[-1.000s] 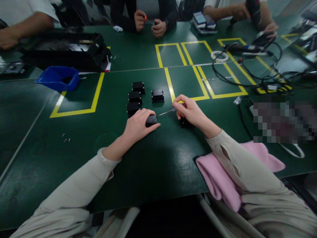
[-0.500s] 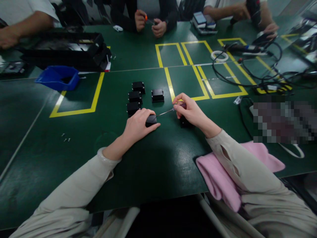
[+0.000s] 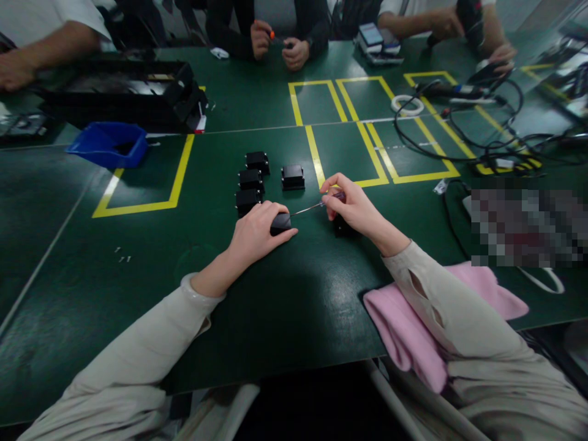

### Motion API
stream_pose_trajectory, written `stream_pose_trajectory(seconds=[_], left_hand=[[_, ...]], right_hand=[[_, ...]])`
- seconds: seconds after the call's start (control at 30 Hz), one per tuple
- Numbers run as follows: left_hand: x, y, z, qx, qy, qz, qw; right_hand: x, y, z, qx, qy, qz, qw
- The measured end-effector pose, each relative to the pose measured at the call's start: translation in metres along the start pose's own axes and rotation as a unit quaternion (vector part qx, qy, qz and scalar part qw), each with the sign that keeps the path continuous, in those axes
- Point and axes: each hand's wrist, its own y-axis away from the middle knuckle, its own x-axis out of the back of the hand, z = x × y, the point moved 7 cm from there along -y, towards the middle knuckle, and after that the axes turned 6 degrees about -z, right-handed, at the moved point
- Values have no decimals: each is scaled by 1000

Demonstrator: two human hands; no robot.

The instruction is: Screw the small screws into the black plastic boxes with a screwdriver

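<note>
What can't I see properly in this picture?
In the head view:
Held block: its left side is hidden by the left hand.
Tool: the right hand covers part of its handle.
Right block: mostly behind the right hand.
Tiny bits: too small to name.
Patch: blurred by pixels.
</note>
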Motion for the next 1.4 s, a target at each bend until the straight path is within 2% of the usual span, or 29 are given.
stream_pose_trajectory(seconds=[0.13, 0.33, 0.53, 1.4], left_hand=[[0, 0, 0, 1, 0, 1, 1000], [1, 0, 0, 9, 2, -4, 1000], [0, 0, 0, 9, 6, -2, 1000], [1, 0, 1, 10, 8, -2, 1000]], right_hand=[[-2, -1, 1, -3, -29, 0, 1000], [0, 0, 1, 7, -4, 7, 1000], [-1, -1, 4, -4, -32, -1, 999], [0, -1, 4, -9, -37, 18, 999]])
